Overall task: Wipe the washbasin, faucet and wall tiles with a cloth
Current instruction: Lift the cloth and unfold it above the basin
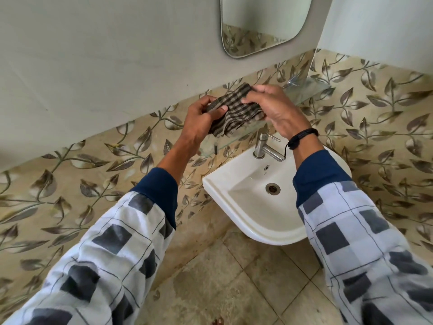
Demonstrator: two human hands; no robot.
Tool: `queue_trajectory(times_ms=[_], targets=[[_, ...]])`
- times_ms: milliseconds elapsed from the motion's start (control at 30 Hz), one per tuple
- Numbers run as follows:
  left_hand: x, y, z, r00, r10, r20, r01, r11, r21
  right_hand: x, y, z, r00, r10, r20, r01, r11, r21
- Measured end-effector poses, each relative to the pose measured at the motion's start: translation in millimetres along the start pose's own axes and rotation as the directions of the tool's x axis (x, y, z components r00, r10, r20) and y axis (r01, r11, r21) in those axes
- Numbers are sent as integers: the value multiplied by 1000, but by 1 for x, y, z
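A brown and grey checked cloth (236, 111) hangs bunched between both hands, above the faucet. My left hand (201, 118) pinches its left edge with thumb and fingers. My right hand (274, 109) grips its upper right part. Below them a white washbasin (236, 184) is fixed in the corner, with a steel drain in its bowl. A steel faucet (266, 146) stands at its back rim, partly behind my right wrist. Beige wall tiles (105, 174) with a leaf pattern cover the lower walls on both sides.
A glass shelf (307, 90) runs along the wall behind the hands, above the basin. A mirror (264, 22) hangs on the plain upper wall. The floor tiles (246, 277) below the basin are stained.
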State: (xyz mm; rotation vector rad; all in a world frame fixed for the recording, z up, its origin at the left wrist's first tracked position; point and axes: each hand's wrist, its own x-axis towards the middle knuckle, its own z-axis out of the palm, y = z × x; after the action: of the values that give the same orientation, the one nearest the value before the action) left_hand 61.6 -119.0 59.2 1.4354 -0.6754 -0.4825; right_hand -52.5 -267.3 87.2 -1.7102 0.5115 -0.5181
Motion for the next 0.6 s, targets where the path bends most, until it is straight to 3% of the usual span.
queue_trajectory(times_ms=[233, 433, 500, 567, 600], targets=[[17, -7, -16, 954, -300, -13, 298, 950, -95, 23, 16, 13, 987, 155, -31, -151, 983, 109], [21, -26, -23, 925, -366, -103, 345, 922, -176, 56, 39, 30, 973, 230, -28, -231, 973, -15], [21, -32, -20, 933, -327, -151, 321, 945, -66, 64, 50, 35, 971, 239, -27, -240, 953, -186], [20, -37, -18, 956, -209, -206, 260, 928, 266, 70, 59, 38, 975, 213, -58, -221, 917, -331], [20, -41, -18, 968, -124, -218, 213, 865, 454, 72, 64, 37, 981, 176, -85, -195, 899, -393]])
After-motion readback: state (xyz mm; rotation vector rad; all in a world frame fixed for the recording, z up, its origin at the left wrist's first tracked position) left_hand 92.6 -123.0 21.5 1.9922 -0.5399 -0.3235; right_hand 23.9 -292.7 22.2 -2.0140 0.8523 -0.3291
